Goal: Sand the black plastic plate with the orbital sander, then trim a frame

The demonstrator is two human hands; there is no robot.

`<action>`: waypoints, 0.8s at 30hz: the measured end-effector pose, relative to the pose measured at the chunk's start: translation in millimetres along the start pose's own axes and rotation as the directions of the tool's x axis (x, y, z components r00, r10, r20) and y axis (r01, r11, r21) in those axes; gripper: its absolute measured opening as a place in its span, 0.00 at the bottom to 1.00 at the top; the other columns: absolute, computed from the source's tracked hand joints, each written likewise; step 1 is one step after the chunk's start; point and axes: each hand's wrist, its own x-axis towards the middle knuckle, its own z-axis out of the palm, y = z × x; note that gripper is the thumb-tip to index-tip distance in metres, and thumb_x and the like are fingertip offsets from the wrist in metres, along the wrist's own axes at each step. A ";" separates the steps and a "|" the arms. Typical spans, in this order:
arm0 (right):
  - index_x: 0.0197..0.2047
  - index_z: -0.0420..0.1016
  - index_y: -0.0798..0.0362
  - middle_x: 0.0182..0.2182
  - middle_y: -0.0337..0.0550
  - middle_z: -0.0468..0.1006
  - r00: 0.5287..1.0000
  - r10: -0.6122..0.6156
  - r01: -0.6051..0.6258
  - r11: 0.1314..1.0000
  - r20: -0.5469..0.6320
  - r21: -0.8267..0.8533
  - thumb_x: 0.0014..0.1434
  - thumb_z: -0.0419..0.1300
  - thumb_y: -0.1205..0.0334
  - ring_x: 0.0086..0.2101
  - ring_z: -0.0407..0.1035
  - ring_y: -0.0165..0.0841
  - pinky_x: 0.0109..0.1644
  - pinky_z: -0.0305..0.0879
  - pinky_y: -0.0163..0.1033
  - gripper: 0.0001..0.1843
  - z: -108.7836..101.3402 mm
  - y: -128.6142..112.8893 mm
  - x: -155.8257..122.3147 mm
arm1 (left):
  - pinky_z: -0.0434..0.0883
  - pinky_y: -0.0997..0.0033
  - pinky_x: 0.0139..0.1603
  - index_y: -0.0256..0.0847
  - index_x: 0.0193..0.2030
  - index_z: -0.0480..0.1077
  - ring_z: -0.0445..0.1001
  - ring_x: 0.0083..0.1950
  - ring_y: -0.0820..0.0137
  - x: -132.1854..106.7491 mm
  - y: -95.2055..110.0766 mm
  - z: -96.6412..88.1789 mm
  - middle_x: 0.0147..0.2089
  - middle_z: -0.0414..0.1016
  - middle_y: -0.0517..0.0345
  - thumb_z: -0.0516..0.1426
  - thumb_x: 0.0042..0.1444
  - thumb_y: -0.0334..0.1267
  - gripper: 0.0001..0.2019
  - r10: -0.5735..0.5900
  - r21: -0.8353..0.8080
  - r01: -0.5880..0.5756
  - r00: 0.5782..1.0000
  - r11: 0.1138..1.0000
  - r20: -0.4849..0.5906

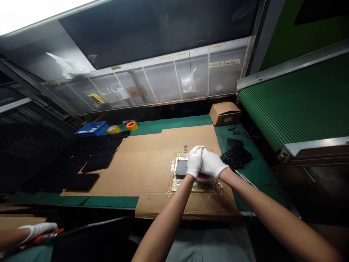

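Observation:
Both my hands wear white gloves and press together over the right part of a flat grey panel (181, 168). My left hand (194, 162) is closed at the panel's right side, against the other hand. My right hand (212, 163) is closed too, its fingers meeting the left ones. A bit of something red (203, 176) shows under my right hand; what the fingers grip is hidden. The panel lies on a plate edged with shiny tape (174, 185), on top of a cardboard sheet (152, 163).
Black panels (81, 182) cover the left side. A blue tray (92, 128) and tape rolls (132, 126) stand behind. On the right are black plastic parts (236, 156), tweezers (245, 178), a carton (225, 112) and a green conveyor (297, 98). A co-worker's gloved hand (38, 231) holds a red-handled tool.

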 end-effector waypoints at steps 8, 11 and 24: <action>0.62 0.67 0.59 0.47 0.59 0.80 1.000 0.017 -0.018 1.000 0.008 0.020 0.57 0.65 0.57 0.47 0.77 0.45 0.48 0.70 0.41 0.31 -12.1 10.2 4.8 | 0.70 0.53 0.61 0.36 0.34 0.78 0.78 0.49 0.56 17.8 2.0 17.9 0.43 0.82 0.43 0.52 0.56 0.27 0.12 -0.029 0.009 0.028 0.998 1.000 0.062; 0.63 0.68 0.59 0.49 0.61 0.79 0.997 0.069 -0.069 0.998 -0.025 -0.004 0.58 0.64 0.59 0.49 0.76 0.46 0.51 0.70 0.42 0.31 -13.0 9.5 6.2 | 0.69 0.54 0.63 0.36 0.34 0.78 0.78 0.51 0.56 19.3 0.0 19.6 0.45 0.82 0.42 0.52 0.56 0.27 0.12 -0.029 0.003 0.029 0.998 1.000 0.058; 0.50 0.74 0.49 0.46 0.55 0.77 0.992 -0.097 0.085 0.987 -0.085 -0.138 0.55 0.62 0.53 0.41 0.77 0.49 0.42 0.72 0.46 0.20 2.6 -16.5 67.3 | 0.69 0.57 0.66 0.43 0.52 0.73 0.74 0.59 0.61 -79.4 -2.5 -44.7 0.56 0.76 0.48 0.52 0.66 0.42 0.13 -0.060 -0.057 0.042 0.932 0.997 -0.357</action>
